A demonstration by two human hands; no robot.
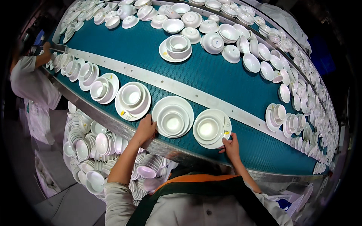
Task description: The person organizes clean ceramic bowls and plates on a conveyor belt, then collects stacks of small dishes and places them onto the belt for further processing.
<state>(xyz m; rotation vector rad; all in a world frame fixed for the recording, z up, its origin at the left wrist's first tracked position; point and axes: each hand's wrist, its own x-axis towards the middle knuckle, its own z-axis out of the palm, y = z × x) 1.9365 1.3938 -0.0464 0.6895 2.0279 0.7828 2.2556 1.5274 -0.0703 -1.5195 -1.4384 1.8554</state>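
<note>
co-worker (32,77) in pale short sleeves near nine o'clock, metal divider strip (177,88) from ten toward four, dark-blue shape (322,58) at two, white container (304,196) past four

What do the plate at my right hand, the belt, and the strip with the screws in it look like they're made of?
The plate at your right hand: ceramic or possibly melamine; smooth, white and shiny.

Belt: probably rubber or plastic, judging by its textured teal surface.

Strip: likely metal, with a pale, dull grey finish and screw heads along it.
</note>
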